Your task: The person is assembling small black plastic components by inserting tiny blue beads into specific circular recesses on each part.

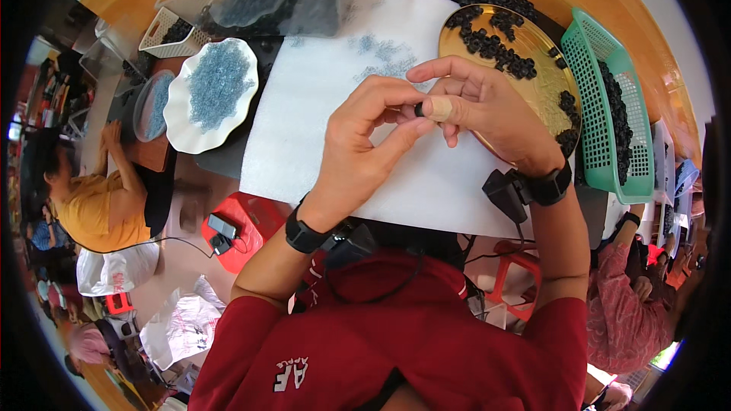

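Note:
My two hands meet above the white foam sheet (278, 148). A small black ring-like part (419, 109) sits between their fingertips. My left hand (369, 133) pinches it from the left. From the right, my right hand (491, 106) has its thumb, wrapped in tan tape (439, 109), pressed up to the same part, while its index finger stretches out above. The other right fingertips are partly hidden behind the thumb. Loose blue-grey bits (384, 53), perhaps tiny springs, lie on the sheet beyond my hands.
A gold tray (525, 27) and green basket (643, 171) at right hold black parts. At left are a white scalloped plate (177, 125) of blue-grey bits, a clear bin (324, 7) and a small white basket (156, 34). People sit on both sides; a red stool (255, 217) stands below left.

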The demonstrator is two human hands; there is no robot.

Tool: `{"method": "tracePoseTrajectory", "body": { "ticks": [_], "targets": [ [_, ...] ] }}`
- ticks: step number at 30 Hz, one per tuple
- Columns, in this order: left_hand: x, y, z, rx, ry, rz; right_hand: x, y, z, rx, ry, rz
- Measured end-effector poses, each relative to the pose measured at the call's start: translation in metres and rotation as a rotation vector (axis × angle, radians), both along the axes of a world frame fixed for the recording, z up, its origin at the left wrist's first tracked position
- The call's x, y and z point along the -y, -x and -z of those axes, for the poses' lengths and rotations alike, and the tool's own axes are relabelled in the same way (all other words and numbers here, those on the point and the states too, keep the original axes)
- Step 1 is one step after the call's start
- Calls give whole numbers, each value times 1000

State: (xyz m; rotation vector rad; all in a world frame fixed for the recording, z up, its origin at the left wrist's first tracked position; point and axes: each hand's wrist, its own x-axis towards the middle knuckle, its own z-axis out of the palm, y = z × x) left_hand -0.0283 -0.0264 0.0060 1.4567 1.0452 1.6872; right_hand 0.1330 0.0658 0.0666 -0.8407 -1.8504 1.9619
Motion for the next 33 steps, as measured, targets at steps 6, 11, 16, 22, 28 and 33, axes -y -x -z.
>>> {"method": "tracePoseTrajectory", "body": {
  "ticks": [6, 11, 16, 22, 28, 33],
  "targets": [
    [26, 32, 5, 311, 283, 39, -14, -1, 4, -40, -189, 238],
    [38, 52, 19, 502, 213, -55, -23, 9, 10, 41, -311, 144],
    [38, 61, 24, 675, 154, -119, -15, 32, 29, 200, -733, -33],
    [35, 60, 24, 664, 164, -112, -12, 45, 48, 257, -954, -65],
    [35, 59, 23, 650, 177, -108, -11, 51, 48, 323, -1046, -61],
    [35, 58, 23, 632, 182, -105, -13, 57, 44, 355, -1091, -82]
  ]
}}
